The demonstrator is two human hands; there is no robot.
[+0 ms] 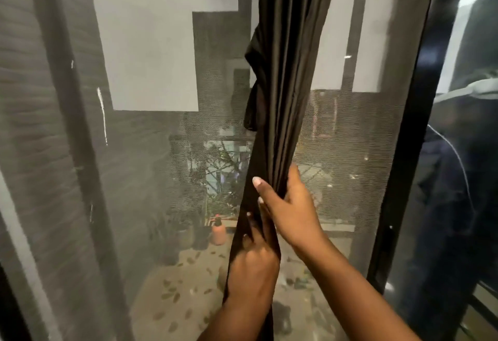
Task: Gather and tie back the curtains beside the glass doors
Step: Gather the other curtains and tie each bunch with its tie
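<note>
Hands: left hand (253, 262) and right hand (289, 210) both grip the bunched dark curtain (285, 71).
Behind: mesh screen door (161, 152), black frame (404, 152), balcony plants (215, 168).

curtain (285, 71) before mesh door (161, 152), right hand (289, 206) above left hand (254, 268)

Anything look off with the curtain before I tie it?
One flap of the dark curtain hangs loose off the bundle's left edge, above both hands. The right hand and left hand grip only the lower gathered part.
</note>
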